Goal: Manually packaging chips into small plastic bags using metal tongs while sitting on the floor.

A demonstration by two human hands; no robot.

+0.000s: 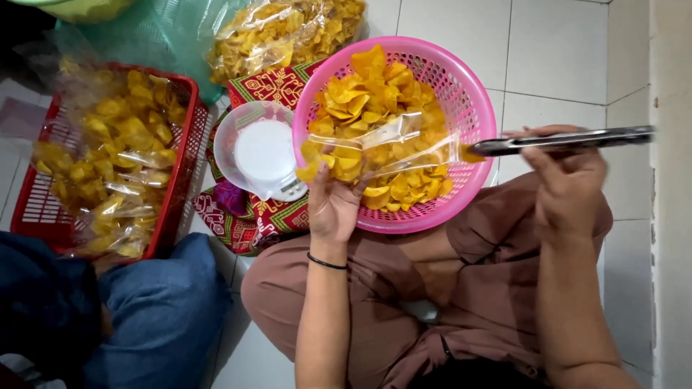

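The pink basket [461, 94] of yellow chips [375, 101] sits just beyond my fingers, and I judge I am mid-fill. My left hand [333, 205] pinches the clear bag [393, 148] open over the heap, while my right hand [566, 184] is closed round metal tongs [569, 139] whose tips grip one chip at the bag's mouth. Next calls for easing that chip inside, mouth held wide.

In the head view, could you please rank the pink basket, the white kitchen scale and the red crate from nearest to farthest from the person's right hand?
From the right hand, which grips metal tongs:
1. Pink basket, just to its left, full of yellow chips.
2. White kitchen scale, beyond the basket, centre-left.
3. Red crate, far left, holding bagged chips.
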